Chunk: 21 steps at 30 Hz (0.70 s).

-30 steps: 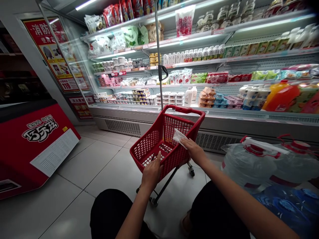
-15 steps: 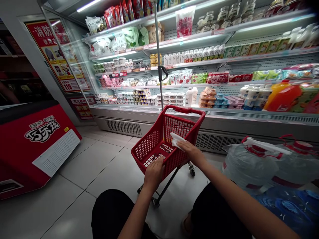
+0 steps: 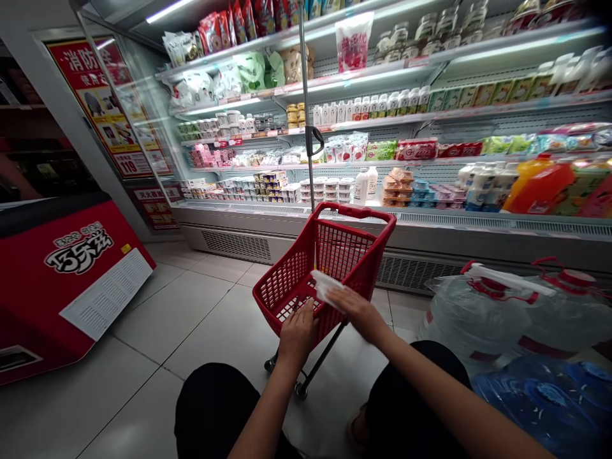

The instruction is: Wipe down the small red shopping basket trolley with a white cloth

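Observation:
A red plastic shopping cart (image 3: 282, 284) stands on wheels in front of my knees, its basket tilted in view. My left hand (image 3: 297, 331) is closed over the near rim of the basket. In my right hand (image 3: 358, 311) is a white cloth (image 3: 326, 286), or a folded wipe, held against the right side of the basket near its top edge. The fingers of my right hand lie over the cloth, which partly hides the rim beneath. A thin metal pole (image 3: 308, 76) with a black hook rises behind the cart.
Behind the cart runs a refrigerated display (image 3: 239, 226) stocked with bottles, tubs and pouches. At the left stands a red freezer (image 3: 33, 287). Large water jugs (image 3: 471, 315) and blue bottles (image 3: 545, 395) sit close to my right arm. Grey tiles (image 3: 191, 312) cover the floor.
My right hand has slid the cloth left and nearer to me along the basket's side, toward my left hand. My left hand stays on the rim.

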Tool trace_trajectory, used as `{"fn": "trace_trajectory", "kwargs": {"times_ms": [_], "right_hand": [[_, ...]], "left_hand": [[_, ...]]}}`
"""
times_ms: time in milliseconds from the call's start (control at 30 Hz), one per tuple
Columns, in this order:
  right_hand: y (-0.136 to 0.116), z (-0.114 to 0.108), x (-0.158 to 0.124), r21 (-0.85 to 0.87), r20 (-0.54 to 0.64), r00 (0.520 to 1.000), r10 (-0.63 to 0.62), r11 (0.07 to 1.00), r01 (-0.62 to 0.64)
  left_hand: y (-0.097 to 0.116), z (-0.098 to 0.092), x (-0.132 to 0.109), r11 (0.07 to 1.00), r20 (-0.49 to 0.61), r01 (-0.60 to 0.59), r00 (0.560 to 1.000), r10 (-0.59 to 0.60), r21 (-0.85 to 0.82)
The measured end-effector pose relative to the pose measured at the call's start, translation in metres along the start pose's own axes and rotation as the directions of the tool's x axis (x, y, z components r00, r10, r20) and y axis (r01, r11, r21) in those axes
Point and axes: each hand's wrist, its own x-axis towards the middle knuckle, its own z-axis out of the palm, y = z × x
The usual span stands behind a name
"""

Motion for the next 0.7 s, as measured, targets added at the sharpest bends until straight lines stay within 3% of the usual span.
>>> {"fn": "trace_trajectory", "kwargs": {"times_ms": [100,167,233,367,433,533,700], "right_hand": [[0.045,-0.019,0.001,-0.052,-0.063,0.989,0.134,0.989,-0.138],[0.049,-0.019,0.001,-0.065,-0.090,0.979,0.183,0.980,-0.189],[0.030,-0.007,-0.001,-0.062,-0.097,0.978,0.185,0.980,-0.191],[-0.034,0.020,-0.007,-0.007,-0.050,0.996,0.079,0.997,-0.080],[-0.046,0.022,-0.008,0.024,-0.016,1.000,0.006,1.000,-0.005],[-0.021,0.009,-0.007,0.022,0.003,1.000,-0.029,0.999,0.029],[0.051,-0.014,-0.004,-0.062,-0.049,0.993,0.107,0.992,-0.110]], "left_hand": [[0.007,-0.002,0.003,1.000,0.001,0.011,1.000,-0.011,0.011],[0.012,-0.003,0.005,1.000,0.001,0.023,1.000,-0.023,0.011],[0.017,-0.003,0.008,0.999,-0.003,0.040,0.999,-0.040,0.014],[0.021,-0.001,0.009,0.998,-0.011,0.051,0.999,-0.051,0.030],[0.020,0.000,0.009,0.998,-0.012,0.050,0.999,-0.049,0.040],[0.017,0.000,0.007,0.997,-0.025,0.059,0.998,-0.058,0.041],[0.019,-0.003,0.009,0.998,-0.022,0.065,0.998,-0.065,0.024]]}}
